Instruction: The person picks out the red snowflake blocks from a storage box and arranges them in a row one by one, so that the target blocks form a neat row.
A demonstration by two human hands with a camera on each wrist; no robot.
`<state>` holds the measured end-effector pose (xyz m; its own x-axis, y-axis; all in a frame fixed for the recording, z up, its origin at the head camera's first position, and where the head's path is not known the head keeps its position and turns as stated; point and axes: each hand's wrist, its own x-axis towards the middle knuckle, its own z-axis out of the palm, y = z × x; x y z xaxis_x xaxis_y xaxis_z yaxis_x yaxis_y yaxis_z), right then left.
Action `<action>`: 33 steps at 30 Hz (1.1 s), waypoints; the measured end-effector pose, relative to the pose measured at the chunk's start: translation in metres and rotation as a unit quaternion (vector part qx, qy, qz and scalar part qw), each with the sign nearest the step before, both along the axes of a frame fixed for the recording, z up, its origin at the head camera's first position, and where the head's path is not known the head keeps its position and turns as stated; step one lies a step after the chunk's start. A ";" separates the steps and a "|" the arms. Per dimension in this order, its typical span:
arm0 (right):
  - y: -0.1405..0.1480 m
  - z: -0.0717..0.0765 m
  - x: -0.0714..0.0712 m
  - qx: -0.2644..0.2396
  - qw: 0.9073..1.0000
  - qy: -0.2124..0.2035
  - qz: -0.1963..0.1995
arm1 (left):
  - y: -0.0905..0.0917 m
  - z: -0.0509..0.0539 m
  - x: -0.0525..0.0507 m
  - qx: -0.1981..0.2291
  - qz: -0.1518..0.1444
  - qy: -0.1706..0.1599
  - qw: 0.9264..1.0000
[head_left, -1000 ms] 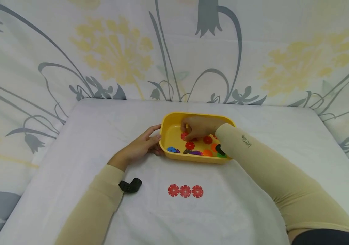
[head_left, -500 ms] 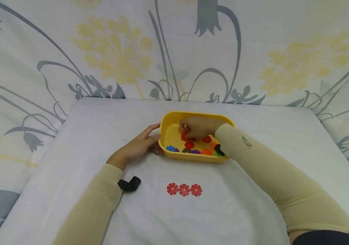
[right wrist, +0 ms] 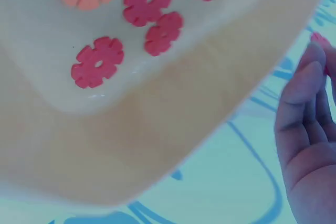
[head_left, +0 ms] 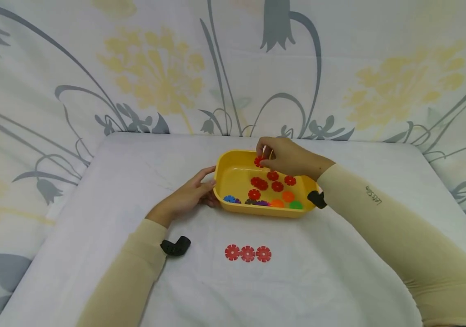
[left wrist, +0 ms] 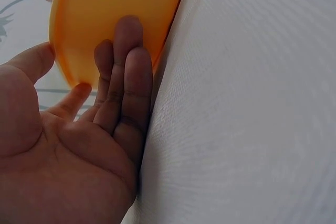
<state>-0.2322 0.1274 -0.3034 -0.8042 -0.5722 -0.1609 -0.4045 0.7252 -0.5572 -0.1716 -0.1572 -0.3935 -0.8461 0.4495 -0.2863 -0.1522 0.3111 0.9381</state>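
Above the back rim of a yellow plastic tub (head_left: pixel 228 170), my right hand (head_left: pixel 290 156) pinches a red notched, flower-shaped disc (head_left: pixel 258 162) between thumb and fingers. The right wrist view shows only a sliver of that disc (right wrist: pixel 319 39) at the fingertips. My left hand (head_left: pixel 183 200) rests against the tub's left end. In the left wrist view its fingers (left wrist: pixel 137 77) lie nearly straight along the outer wall, with the thumb at the rim. Inside the tub lie several red discs (head_left: pixel 277 186). Three red discs (head_left: pixel 247 254) form a touching row on the white cloth in front.
Along the tub's near side are blue (head_left: pixel 229 199), purple, orange (head_left: pixel 288 196) and green discs (head_left: pixel 296 205). White cloth (head_left: pixel 134 172) covers the table. Behind it stands a flower-patterned backdrop (head_left: pixel 233 68). A black device (head_left: pixel 175 246) sits at the left wrist.
My right hand has risen out of the tub, back and slightly to the right, carrying a red disc. More red discs are now uncovered. The left hand and the row stay put.
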 end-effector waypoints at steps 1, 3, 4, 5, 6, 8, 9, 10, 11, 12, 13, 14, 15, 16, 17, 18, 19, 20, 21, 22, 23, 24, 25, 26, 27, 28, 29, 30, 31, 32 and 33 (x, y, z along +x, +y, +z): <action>0.003 0.003 0.004 -0.015 1.000 0.014 -0.008 | 0.000 0.000 -0.001 -0.001 -0.002 -0.001 1.000; 0.010 0.008 0.015 -0.049 0.998 0.033 -0.021 | 0.001 0.000 -0.002 -0.004 -0.003 -0.004 1.000; 0.014 0.010 0.020 -0.066 0.997 0.042 -0.026 | 0.002 0.001 -0.003 -0.005 -0.003 -0.005 1.000; 0.018 0.011 0.026 -0.084 0.995 0.049 -0.031 | 0.002 0.001 -0.003 -0.007 -0.004 -0.004 1.000; 0.021 0.012 0.033 -0.102 0.993 0.056 -0.036 | 0.003 0.001 -0.004 -0.008 -0.004 -0.005 1.000; 0.028 0.012 0.046 -0.138 0.987 0.066 -0.045 | 0.003 0.001 -0.005 -0.012 -0.007 -0.004 1.000; 0.032 0.012 0.053 -0.153 0.985 0.071 -0.046 | 0.003 0.001 -0.006 -0.012 -0.009 -0.003 1.000; 0.036 0.010 0.060 -0.168 0.982 0.075 -0.048 | 0.003 0.001 -0.006 -0.013 -0.012 -0.001 1.000; 0.040 0.009 0.067 -0.179 0.979 0.079 -0.050 | 0.003 0.001 -0.007 -0.014 -0.015 0.000 1.000; 0.043 0.007 0.075 -0.188 0.977 0.081 -0.052 | 0.003 0.001 -0.007 -0.015 -0.015 0.000 1.000; 0.046 0.005 0.082 -0.197 0.975 0.082 -0.054 | 0.002 0.001 -0.007 -0.015 -0.015 0.000 1.000; 0.050 0.003 0.089 -0.207 0.974 0.079 -0.057 | 0.002 0.001 -0.008 -0.015 -0.014 0.001 1.000; 0.052 0.000 0.096 -0.215 0.972 0.076 -0.060 | 0.002 0.001 -0.008 -0.015 -0.012 0.000 1.000; 0.055 -0.002 0.102 -0.223 0.970 0.070 -0.063 | 0.002 0.001 -0.008 -0.016 -0.010 0.000 1.000; 0.057 -0.005 0.109 -0.229 0.969 0.065 -0.067 | 0.002 0.001 -0.009 -0.018 -0.007 -0.001 1.000; 0.058 -0.009 0.115 -0.235 0.968 0.056 -0.070 | 0.002 0.001 -0.008 -0.019 -0.003 -0.001 1.000; 0.060 -0.013 0.121 -0.242 0.966 0.047 -0.073 | 0.001 0.001 -0.009 -0.020 -0.004 0.001 1.000; 0.060 -0.017 0.127 -0.247 0.965 0.036 -0.074 | 0.001 0.000 -0.008 -0.020 -0.004 0.001 1.000; 0.061 -0.022 0.132 -0.251 0.965 0.027 -0.074 | 0.001 0.000 -0.008 -0.019 -0.003 0.002 1.000; 0.061 -0.026 0.137 -0.254 0.964 0.016 -0.074 | 0.001 0.000 -0.007 -0.017 -0.003 0.001 1.000; 0.061 -0.030 0.141 -0.258 0.963 0.005 -0.074 | 0.000 -0.001 -0.007 -0.015 -0.004 0.001 1.000; 0.061 -0.035 0.145 -0.262 0.962 -0.004 -0.073 | 0.000 -0.001 -0.006 -0.010 -0.004 0.000 1.000; 0.061 -0.039 0.148 -0.269 0.961 -0.013 -0.071 | 0.000 -0.002 -0.006 -0.009 -0.006 -0.001 1.000; 0.061 -0.043 0.151 -0.273 0.959 -0.022 -0.071 | 0.000 -0.002 -0.005 -0.006 -0.004 -0.003 1.000; 0.061 -0.046 0.152 -0.276 0.958 -0.030 -0.070 | 0.000 -0.002 -0.004 -0.006 -0.004 -0.004 1.000; 0.060 -0.049 0.153 -0.278 0.957 -0.038 -0.070 | 0.000 -0.002 -0.003 -0.006 -0.003 -0.006 1.000; 0.060 -0.052 0.154 -0.277 0.957 -0.045 -0.071 | 0.000 -0.002 -0.003 -0.006 -0.001 -0.007 1.000; 0.060 -0.054 0.154 -0.276 0.957 -0.052 -0.070 | 0.000 -0.002 -0.002 -0.007 0.001 -0.009 1.000; 0.060 -0.056 0.153 -0.272 0.958 -0.058 -0.072 | 0.000 -0.002 -0.002 -0.008 0.003 -0.010 1.000; 0.060 -0.057 0.153 -0.266 0.959 -0.067 -0.073 | 0.000 -0.002 -0.002 -0.007 0.005 -0.011 1.000; 0.061 -0.058 0.152 -0.261 0.960 -0.073 -0.071 | 0.000 -0.001 -0.002 -0.007 0.008 -0.013 1.000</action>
